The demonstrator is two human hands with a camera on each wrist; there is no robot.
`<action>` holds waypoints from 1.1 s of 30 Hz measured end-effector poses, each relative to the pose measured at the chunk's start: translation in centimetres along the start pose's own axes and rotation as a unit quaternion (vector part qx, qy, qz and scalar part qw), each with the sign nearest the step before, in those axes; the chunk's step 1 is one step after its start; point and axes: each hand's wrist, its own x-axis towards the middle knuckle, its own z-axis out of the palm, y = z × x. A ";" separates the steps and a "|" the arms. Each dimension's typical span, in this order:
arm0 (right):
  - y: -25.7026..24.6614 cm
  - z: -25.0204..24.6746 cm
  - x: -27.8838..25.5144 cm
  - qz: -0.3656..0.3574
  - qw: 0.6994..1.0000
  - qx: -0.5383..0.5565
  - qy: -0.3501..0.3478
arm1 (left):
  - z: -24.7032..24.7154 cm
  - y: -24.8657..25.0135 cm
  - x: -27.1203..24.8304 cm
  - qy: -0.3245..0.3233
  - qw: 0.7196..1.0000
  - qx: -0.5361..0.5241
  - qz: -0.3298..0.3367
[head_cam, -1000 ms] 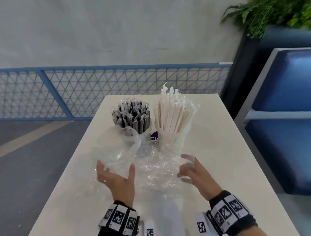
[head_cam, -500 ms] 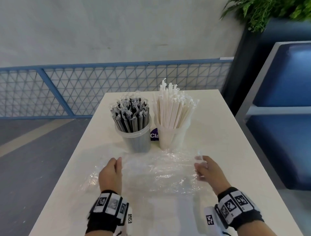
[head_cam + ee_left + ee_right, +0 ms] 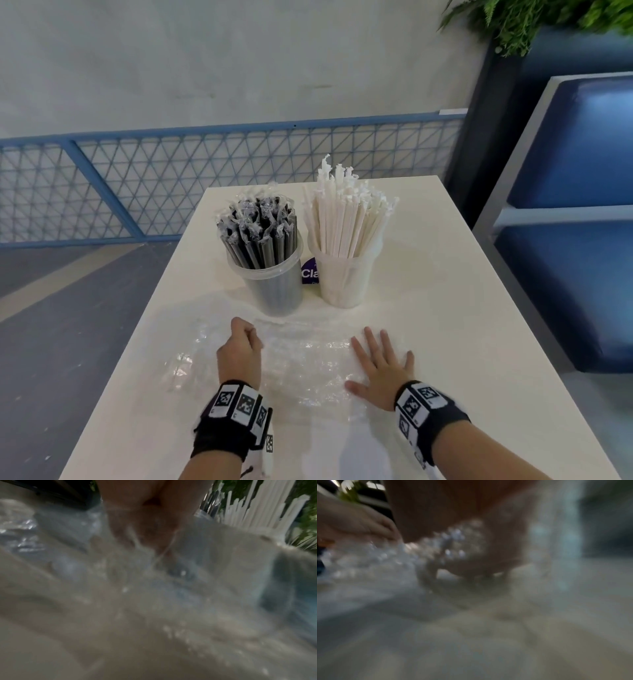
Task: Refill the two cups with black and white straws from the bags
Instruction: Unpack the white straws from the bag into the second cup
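Clear, crinkled plastic, the emptied bags [image 3: 301,363], lies flattened on the white table [image 3: 445,308] in the lower middle of the head view, directly under both hands, with its long axis running left to right across the frame. The left hand [image 3: 239,353] sits on the bags' left part with fingers curled under; it seems to bunch the film, though the blurred left wrist view does not settle whether it truly grips. The right hand [image 3: 380,370] lies flat, fingers straight and spread, pressing the right part down. Both hands touch the plastic, so neither is nearer. Just above the bags in the frame stand the two cups side by side: the left cup [image 3: 277,287] packed with black straws [image 3: 260,233], the right cup [image 3: 344,281] with white straws [image 3: 346,219], both bundles upright and fanning slightly. Judging by the full cups and limp bags, refilling looks done, and only tidying the film remains.
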 end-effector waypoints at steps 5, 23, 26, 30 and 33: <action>-0.4 -0.3 0.5 0.014 0.999 -0.022 -0.026 | 2.5 4.9 -2.2 -0.093 0.938 0.221 0.250; 5.2 -1.4 -1.0 -0.070 0.994 -0.052 -0.071 | 3.7 -0.9 0.5 -0.404 0.862 0.306 0.025; 6.8 -1.1 -1.6 -0.064 0.995 -0.036 -0.067 | 3.4 -0.9 0.6 -0.403 0.863 0.303 0.020; 6.9 -1.7 -2.5 -0.064 0.996 -0.026 -0.048 | 3.2 0.2 0.5 -0.382 0.858 0.342 0.028; 6.6 -4.5 -3.7 -0.059 0.997 0.004 0.050 | 2.5 3.1 0.7 -0.308 0.912 0.245 0.117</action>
